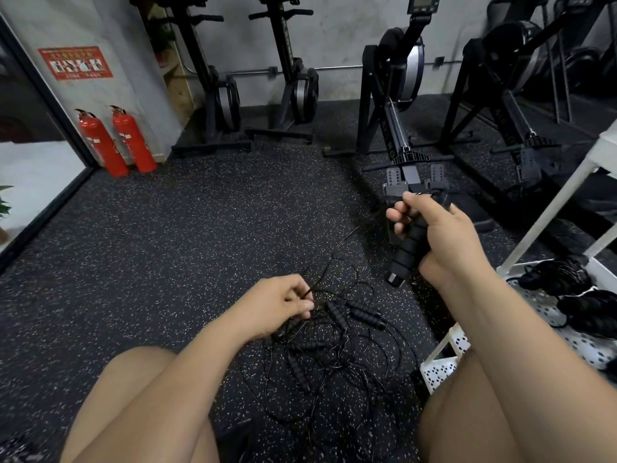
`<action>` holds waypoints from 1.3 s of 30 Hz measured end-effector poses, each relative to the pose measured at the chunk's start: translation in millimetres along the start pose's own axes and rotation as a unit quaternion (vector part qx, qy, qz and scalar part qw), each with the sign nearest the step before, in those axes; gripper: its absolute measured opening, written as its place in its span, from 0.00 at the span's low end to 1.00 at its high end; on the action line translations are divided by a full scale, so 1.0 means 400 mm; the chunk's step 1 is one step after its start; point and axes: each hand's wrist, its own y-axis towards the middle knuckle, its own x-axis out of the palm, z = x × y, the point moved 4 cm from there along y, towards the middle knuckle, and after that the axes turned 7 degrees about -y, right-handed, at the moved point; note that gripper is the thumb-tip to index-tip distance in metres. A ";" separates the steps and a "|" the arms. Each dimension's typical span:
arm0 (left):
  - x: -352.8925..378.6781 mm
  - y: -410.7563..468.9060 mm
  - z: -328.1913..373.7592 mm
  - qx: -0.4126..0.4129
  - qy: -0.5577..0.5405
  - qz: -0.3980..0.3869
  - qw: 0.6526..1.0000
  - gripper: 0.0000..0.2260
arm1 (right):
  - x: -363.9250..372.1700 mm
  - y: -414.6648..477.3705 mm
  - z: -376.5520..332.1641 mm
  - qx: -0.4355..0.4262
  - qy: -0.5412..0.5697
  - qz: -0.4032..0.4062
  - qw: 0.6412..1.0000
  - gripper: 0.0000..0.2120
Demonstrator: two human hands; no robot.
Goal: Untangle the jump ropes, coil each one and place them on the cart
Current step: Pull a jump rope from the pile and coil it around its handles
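Note:
A tangle of thin black jump ropes (334, 355) with ribbed foam handles lies on the speckled floor between my knees. My left hand (280, 305) pinches a thin black cord at the tangle's upper left edge. My right hand (434, 228) is raised above the floor and grips two black foam handles (409, 252) held together, their ends pointing down-left. The white perforated cart (547, 315) stands at the right, and coiled black ropes (567, 285) lie on its lower shelf.
Black rowing machines (400, 105) stand along the far wall and reach toward me on the right. Two red fire extinguishers (117, 142) lean by the left wall next to a glass door. My bare knees fill the bottom of the view.

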 end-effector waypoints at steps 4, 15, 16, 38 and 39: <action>0.004 -0.001 0.022 0.013 -0.088 0.016 0.996 0.04 | 0.003 0.017 0.031 0.056 -0.007 -0.032 0.998 0.15; -0.049 0.002 0.089 0.100 -0.340 0.140 0.924 0.06 | 0.092 -0.073 0.158 0.104 -0.315 -0.239 0.913 0.13; -0.057 0.008 0.086 0.100 -0.360 0.148 0.916 0.07 | 0.100 -0.080 0.167 0.101 -0.344 -0.248 0.900 0.12; 0.006 0.042 0.033 -0.047 -0.417 0.101 0.902 0.20 | 0.120 -0.092 0.082 0.100 -0.184 -0.215 0.954 0.13; 0.028 0.035 0.046 -0.026 -0.398 0.069 0.914 0.17 | 0.116 -0.085 0.073 0.091 -0.166 -0.195 0.962 0.14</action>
